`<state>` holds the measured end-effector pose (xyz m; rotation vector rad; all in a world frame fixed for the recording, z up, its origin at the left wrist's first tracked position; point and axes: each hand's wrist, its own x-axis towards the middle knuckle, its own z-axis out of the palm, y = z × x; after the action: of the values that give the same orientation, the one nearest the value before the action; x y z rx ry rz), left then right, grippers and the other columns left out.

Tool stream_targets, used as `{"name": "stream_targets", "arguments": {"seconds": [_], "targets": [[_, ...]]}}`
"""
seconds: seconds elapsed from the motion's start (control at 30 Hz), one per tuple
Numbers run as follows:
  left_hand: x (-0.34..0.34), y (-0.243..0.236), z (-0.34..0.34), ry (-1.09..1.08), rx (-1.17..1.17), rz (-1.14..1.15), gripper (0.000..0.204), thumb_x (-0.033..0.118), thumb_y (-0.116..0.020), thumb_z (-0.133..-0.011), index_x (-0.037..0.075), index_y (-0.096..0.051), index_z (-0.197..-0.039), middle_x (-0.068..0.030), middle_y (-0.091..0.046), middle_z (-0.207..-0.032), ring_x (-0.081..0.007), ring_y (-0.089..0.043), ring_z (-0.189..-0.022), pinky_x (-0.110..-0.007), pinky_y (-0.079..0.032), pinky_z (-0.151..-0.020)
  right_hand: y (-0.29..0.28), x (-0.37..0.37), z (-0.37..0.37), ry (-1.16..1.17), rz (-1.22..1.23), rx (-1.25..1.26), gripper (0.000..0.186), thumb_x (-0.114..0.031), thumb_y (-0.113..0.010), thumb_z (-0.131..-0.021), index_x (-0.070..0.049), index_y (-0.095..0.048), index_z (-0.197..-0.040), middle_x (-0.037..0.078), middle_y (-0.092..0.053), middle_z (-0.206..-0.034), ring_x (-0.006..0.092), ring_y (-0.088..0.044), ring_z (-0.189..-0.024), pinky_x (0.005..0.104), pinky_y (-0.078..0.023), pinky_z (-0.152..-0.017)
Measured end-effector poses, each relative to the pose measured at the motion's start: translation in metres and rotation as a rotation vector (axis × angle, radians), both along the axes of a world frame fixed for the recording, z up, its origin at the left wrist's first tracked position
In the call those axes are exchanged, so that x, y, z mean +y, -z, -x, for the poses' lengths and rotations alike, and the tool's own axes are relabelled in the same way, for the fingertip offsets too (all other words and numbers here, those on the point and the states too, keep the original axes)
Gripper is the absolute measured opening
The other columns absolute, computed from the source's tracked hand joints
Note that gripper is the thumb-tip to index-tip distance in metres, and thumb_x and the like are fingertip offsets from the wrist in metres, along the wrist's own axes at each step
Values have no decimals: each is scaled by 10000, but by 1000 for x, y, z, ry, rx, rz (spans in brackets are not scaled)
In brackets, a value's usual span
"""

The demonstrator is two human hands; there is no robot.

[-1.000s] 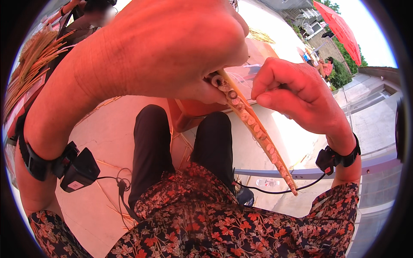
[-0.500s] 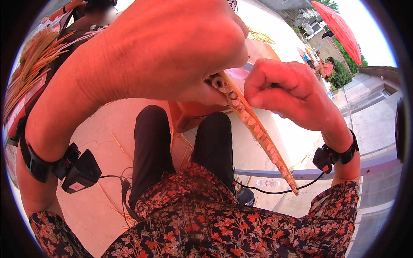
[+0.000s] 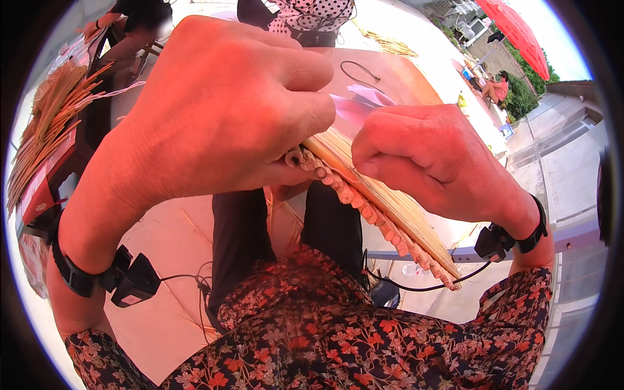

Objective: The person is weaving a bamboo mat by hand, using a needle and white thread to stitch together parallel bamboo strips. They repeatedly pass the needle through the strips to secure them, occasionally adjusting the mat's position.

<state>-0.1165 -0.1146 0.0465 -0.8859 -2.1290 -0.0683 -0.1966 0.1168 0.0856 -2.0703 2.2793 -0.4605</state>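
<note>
My left hand [image 3: 234,110] is closed on the upper end of a flat bundle of pale straw-coloured stalks [image 3: 403,214]. The bundle slants down to the right over my knees, with a row of round, hollow cut ends along its lower edge. My right hand [image 3: 432,159] is closed in a pinch against the upper right side of the bundle; what lies in its fingertips is hidden. A pink translucent sheet [image 3: 357,107] lies just beyond my hands. Both wrists carry black strapped devices with cables.
A pile of loose straw stalks [image 3: 45,136] stands at left, beside a person [image 3: 133,23]. A pinkish board [image 3: 403,78] lies ahead, with more straw [image 3: 387,40] beyond. A seated person [image 3: 499,88] and a red umbrella [image 3: 520,39] are at back right. A metal rail [image 3: 572,237] runs on the right.
Both hands have moved downward, and the bundle has tilted so that the long sides of its stalks show. The right hand has moved left against it. More of the background ahead shows.
</note>
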Motion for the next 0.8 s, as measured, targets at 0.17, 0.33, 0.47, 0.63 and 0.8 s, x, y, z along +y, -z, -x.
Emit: {"name": "stream_targets", "arguments": {"seconds": [0.17,0.33,0.47,0.63,0.8], "targets": [[3,0,-15,-27,7,32,423,272,-787,-415,86,-481,-639,-42,-431,-668,-248,-491,-569,-377,-364,-495,0,-2,-8,-35,-108,-130,118,-24,-677,-861,-35,-626,-967,88,-625,-800,316,-608,-738,377,-510,-696],[5,9,-21,-41,-16,47,415,310,-789,-454,85,-509,-660,-27,-414,-659,-222,-478,-552,-348,-330,-483,15,1,0,-174,-1,-11,157,18,-673,-775,-54,-596,-892,88,-551,-746,319,-566,-704,396,-487,-643],[5,10,-23,-25,-1,59,407,336,-798,-499,83,-540,-685,-21,-415,-648,-215,-480,-546,-337,-328,-481,20,-1,-10,-163,54,-10,168,25,-665,-743,-56,-554,-839,89,-483,-718,318,-540,-678,403,-474,-613],[1,6,-33,-60,-57,80,403,340,-804,-525,76,-564,-713,-20,-438,-654,-214,-489,-551,-333,-349,-486,26,-3,-14,-159,15,-107,135,-13,-643,-783,-59,-527,-831,92,-468,-745,322,-547,-673,398,-468,-599],[5,11,-36,-69,-79,79,393,327,-794,-515,72,-580,-724,-22,-467,-666,-215,-499,-559,-333,-360,-492,29,-1,-21,-171,17,-76,113,-107,-626,-836,-75,-520,-857,75,-491,-756,304,-555,-691,400,-468,-685]]}}
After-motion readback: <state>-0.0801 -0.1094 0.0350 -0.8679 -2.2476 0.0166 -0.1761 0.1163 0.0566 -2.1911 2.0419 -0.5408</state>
